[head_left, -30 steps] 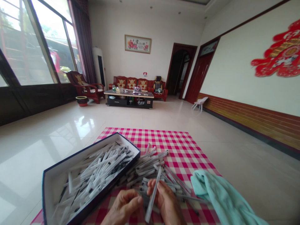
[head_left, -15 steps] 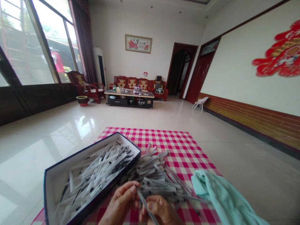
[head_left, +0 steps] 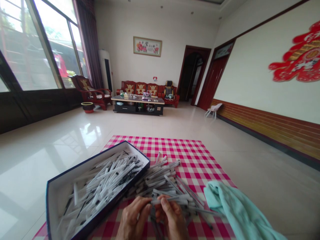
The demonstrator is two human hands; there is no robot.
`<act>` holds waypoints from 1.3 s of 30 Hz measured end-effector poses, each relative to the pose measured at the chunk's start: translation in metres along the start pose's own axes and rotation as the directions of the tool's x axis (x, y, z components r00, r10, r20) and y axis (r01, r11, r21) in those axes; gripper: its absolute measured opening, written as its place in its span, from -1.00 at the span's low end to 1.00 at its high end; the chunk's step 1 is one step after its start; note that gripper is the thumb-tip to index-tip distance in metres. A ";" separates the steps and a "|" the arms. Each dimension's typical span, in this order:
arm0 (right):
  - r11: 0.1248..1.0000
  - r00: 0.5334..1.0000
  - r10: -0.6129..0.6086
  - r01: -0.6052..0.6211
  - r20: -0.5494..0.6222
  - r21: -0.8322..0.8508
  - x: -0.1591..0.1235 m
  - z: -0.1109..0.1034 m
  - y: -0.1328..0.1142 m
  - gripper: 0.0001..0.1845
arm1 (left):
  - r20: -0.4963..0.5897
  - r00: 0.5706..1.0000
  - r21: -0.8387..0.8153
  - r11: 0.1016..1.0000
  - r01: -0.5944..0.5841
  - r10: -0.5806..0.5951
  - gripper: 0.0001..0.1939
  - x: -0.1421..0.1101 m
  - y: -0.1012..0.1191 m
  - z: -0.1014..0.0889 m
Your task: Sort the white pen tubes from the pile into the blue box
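In the head view, my right hand (head_left: 172,218) pinches a whitish pen (head_left: 156,202) between thumb and fingers. The pen lies roughly level, its left end at the fingertips of my left hand (head_left: 135,215), which are closed around it. Beyond and right of my hands is a loose pile of similar pens (head_left: 162,178), whitish with dark ends. A long, dark-blue-rimmed box (head_left: 85,162) on the left holds many more pens (head_left: 110,180) and some thin black pieces. Part of the held pen is hidden by my fingers.
A pink-and-white checked cloth (head_left: 197,156) covers the surface under the box and the pile. On the right lies a crumpled mint-green cloth (head_left: 232,203). Farther off stand a low table (head_left: 137,106), a wooden sofa (head_left: 135,87) and a small pale chair (head_left: 213,109).
The pen between my hands has swung from a slanting position to nearly level. My right hand has risen slightly, and my left hand has shifted a little right. Box and pile look unchanged.
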State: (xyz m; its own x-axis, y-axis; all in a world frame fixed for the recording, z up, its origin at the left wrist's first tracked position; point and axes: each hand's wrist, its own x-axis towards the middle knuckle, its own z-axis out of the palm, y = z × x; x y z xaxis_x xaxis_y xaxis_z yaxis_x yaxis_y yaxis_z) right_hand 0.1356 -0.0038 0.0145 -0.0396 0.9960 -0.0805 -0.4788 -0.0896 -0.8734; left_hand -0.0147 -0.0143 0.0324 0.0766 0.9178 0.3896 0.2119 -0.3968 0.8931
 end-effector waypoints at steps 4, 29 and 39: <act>1.000 0.999 0.023 -0.023 -0.022 -0.006 -0.001 0.002 0.002 -0.67 | -0.023 0.996 0.137 0.987 -0.083 0.087 -0.81 0.000 0.009 0.000; 1.000 0.999 -0.030 0.030 0.046 -0.008 -0.003 0.004 0.005 -0.72 | -0.120 0.962 0.099 0.961 0.259 -0.247 -0.48 -0.002 -0.005 0.009; 1.000 0.998 -0.007 0.009 0.061 -0.025 -0.003 0.001 0.003 -0.72 | -0.073 0.983 0.080 0.982 0.171 -0.166 -0.70 -0.003 0.002 0.004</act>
State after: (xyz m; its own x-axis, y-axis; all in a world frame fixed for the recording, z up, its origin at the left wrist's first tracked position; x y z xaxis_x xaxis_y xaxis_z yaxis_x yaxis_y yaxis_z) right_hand 0.1332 -0.0072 0.0125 -0.0892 0.9950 -0.0446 -0.4573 -0.0807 -0.8856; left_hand -0.0108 -0.0182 0.0324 -0.0305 0.9674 0.2514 0.2987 -0.2312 0.9259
